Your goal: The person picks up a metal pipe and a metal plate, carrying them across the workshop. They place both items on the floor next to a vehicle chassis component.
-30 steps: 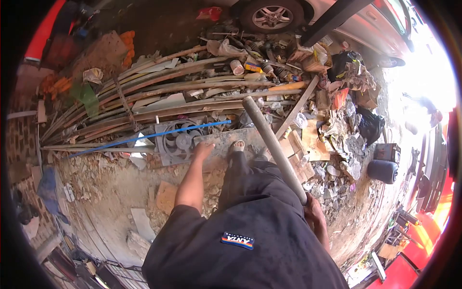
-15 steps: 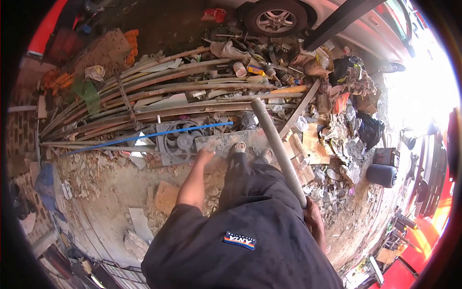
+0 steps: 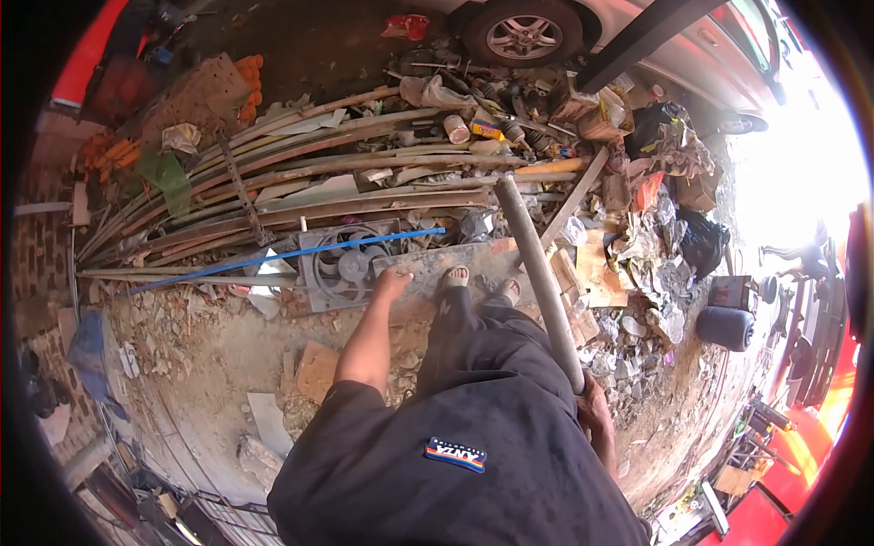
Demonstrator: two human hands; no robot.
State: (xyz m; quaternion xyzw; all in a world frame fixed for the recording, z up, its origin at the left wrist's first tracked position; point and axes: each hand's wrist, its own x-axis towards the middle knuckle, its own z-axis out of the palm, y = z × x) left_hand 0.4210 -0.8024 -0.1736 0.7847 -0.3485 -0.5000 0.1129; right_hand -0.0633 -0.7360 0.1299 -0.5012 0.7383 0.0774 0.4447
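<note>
A long grey pipe [image 3: 543, 278] slants up across the right side of my body. My right hand [image 3: 596, 414] is closed at its lower end, beside my hip, with part of the fingers hidden. The pipe's far end stands out past my feet, over the heap of scrap. My left hand [image 3: 393, 284] hangs in front of me with its fingers curled in, and no object shows in it. Beneath and beside it lie a flat slab [image 3: 428, 278] and a radiator fan [image 3: 350, 266] in a square frame. A blue strip [image 3: 319, 247] lies across the fan.
Long poles and boards [image 3: 319, 173] are piled ahead. A wooden plank [image 3: 575, 196] leans at the right among rubbish and cardboard [image 3: 601, 273]. A parked car's wheel [image 3: 523, 35] stands beyond. A dark blue jerrycan [image 3: 726, 328] sits at the right. Rubble covers the ground.
The pipe's far end has swung slightly right and up. My left hand has risen a little. My right hand stays on the pipe by my hip.
</note>
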